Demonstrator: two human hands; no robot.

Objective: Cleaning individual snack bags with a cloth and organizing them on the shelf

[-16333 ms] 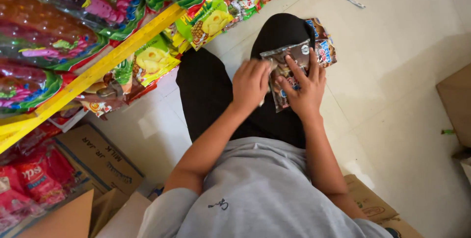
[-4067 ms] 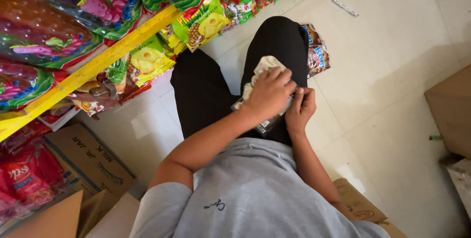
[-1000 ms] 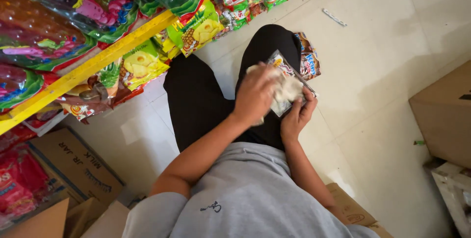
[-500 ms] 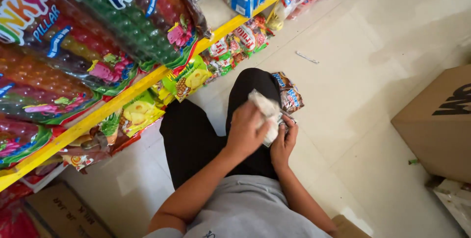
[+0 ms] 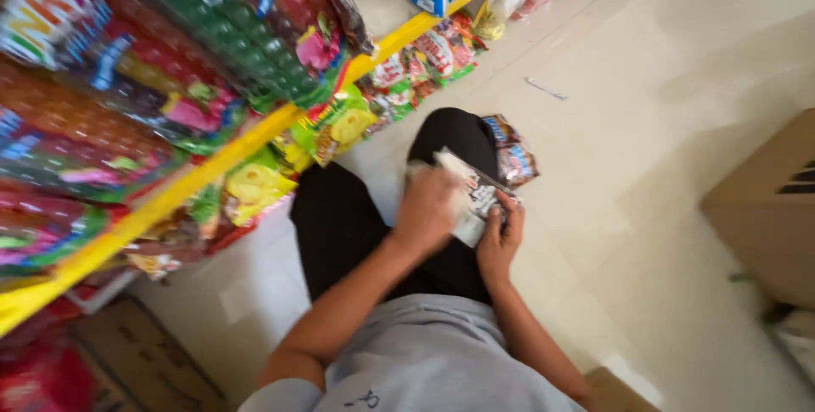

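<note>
**Packet and cloth over the right knee**

Head view, blurred: the right hand (image 5: 501, 238) has its grip closed on the lower edge of a small clear snack packet (image 5: 477, 200) above the right leg in black trousers (image 5: 340, 217). The left hand (image 5: 427, 208) presses a pale cloth (image 5: 450, 162) against the packet's face, fingers curled round it. More packets (image 5: 514, 153) lie on the tiled floor (image 5: 645, 123) just beside the knee, near the yellow shelf (image 5: 212, 166)

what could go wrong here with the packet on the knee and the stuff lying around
The snack packet rests on the raised knee, pinned only by the right hand while the left hand rubs it with a cloth; it may slide off. More packets lie on the floor beside the knee and might get crushed if the leg shifts. Hard rubbing may crumple the wrapper.
</note>
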